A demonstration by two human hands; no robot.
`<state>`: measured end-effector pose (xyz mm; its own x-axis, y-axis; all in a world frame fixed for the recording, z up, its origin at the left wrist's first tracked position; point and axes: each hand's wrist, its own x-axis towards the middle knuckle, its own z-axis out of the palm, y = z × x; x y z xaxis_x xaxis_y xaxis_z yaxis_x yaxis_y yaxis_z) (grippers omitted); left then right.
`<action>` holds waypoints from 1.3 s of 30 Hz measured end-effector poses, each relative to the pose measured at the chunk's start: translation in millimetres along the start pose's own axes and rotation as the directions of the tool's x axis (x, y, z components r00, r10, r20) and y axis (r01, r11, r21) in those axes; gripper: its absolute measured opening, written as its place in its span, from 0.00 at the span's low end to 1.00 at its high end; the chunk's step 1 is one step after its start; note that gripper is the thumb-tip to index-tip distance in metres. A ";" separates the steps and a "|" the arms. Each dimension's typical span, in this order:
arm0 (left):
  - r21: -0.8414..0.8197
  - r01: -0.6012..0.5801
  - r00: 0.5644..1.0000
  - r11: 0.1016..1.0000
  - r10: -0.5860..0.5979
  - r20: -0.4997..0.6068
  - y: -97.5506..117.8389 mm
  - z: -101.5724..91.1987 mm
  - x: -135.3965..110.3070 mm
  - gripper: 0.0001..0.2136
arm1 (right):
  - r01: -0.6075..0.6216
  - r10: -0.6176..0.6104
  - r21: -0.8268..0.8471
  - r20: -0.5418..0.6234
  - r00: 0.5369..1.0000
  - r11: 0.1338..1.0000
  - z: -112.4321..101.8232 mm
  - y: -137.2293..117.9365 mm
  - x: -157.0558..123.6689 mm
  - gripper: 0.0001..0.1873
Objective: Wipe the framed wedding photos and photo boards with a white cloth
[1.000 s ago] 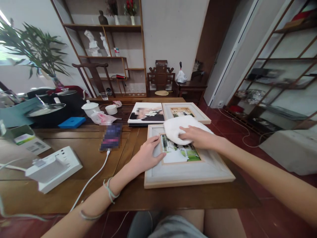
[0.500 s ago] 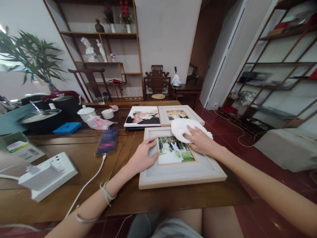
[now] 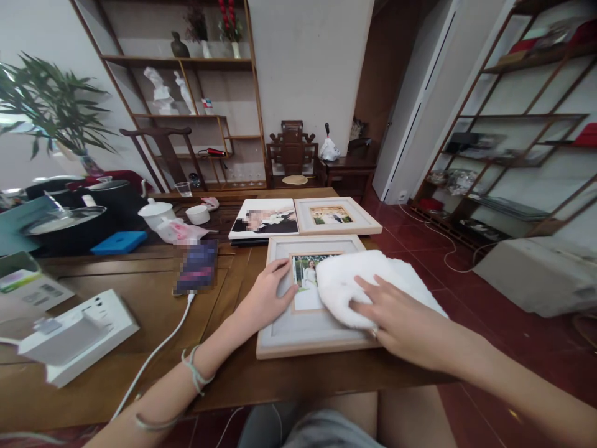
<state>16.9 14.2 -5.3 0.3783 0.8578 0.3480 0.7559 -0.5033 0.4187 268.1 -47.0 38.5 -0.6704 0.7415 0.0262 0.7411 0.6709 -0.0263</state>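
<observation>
A picture frame point(image 3: 280, 339) with a pale wood edge and a wide light mat lies flat near the table's front edge. My left hand point(image 3: 269, 291) rests on its left side, thumb and fingers apart, fingertips at the inner photo point(image 3: 303, 300). In my right hand point(image 3: 389, 314) is a thick white cloth point(image 3: 347, 283), pressed on the frame's right half. It covers much of the photo and the frame's right edge. Behind lie a second picture frame point(image 3: 368, 219) and, to its left, a white-edged photo panel point(image 3: 265, 233).
A white power strip point(image 3: 100, 339), a blurred phone-like thing point(image 3: 198, 267) on a white cable point(image 3: 161, 348), a blue block point(image 3: 119, 242), a white lidded pot point(image 3: 156, 214) and a black pan point(image 3: 69, 230) stand to the left. The table point(image 3: 219, 386) ends just right of the frame.
My right hand has slid the white cloth toward me and to the right, from the frame's far edge over the photo. My left hand keeps its place on the frame.
</observation>
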 end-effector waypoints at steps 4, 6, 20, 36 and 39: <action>0.019 -0.009 0.999 1.000 0.008 0.041 0.8 -0.3 -0.9 0.22 | 0.062 -0.060 0.081 -0.019 0.998 0.995 -0.4 -29.5 -28.6 0.32; 0.018 -0.023 0.999 1.000 0.022 0.040 0.6 -0.5 -1.2 0.22 | 0.084 -0.079 0.081 -0.058 0.995 0.993 5.7 -30.6 -28.0 0.33; -0.018 -0.046 0.998 0.999 0.047 0.033 -0.3 -4.6 -2.6 0.22 | -0.069 0.027 -0.225 -0.186 0.982 0.972 19.5 54.7 90.8 0.27; -0.021 -0.036 0.996 0.999 0.038 0.085 -7.2 2.3 -1.7 0.21 | 0.188 -0.191 0.171 -0.003 0.982 0.967 4.1 -37.7 -1.7 0.29; -0.022 -0.052 0.995 0.998 0.054 0.084 -6.2 0.5 -1.4 0.20 | 0.129 -0.124 0.068 -0.073 0.990 0.989 13.5 -12.3 17.3 0.27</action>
<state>11.8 16.2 -8.8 0.4623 0.8351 0.2982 0.7233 -0.5497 0.4179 246.9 -42.4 25.8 -0.7525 0.6506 0.1023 0.6443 0.7594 -0.0903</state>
